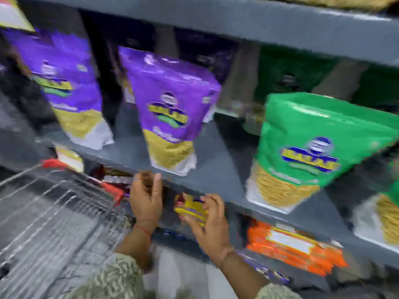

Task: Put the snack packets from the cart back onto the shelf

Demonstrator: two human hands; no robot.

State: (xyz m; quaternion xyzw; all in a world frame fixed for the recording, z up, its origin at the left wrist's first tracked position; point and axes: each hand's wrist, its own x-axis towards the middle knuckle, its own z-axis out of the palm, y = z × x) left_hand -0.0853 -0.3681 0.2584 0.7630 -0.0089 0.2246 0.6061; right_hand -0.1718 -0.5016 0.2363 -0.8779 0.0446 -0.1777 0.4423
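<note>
The frame is blurred by motion. My right hand (210, 223) grips a small yellow snack packet (191, 209) just under the front edge of the grey shelf (218, 175). My left hand (146, 197) is raised beside it with its fingers curled near the shelf edge; whether it holds a dark brown packet there I cannot tell. The wire cart (54, 212) with red corner trim sits at lower left, next to my left hand. Its inside is too smeared to make out packets.
Two purple snack bags (170, 108) and a green bag (313, 152) stand upright on the grey shelf. Orange packets (295, 247) lie on the lower shelf at right. A higher grey shelf board (237, 20) crosses the top.
</note>
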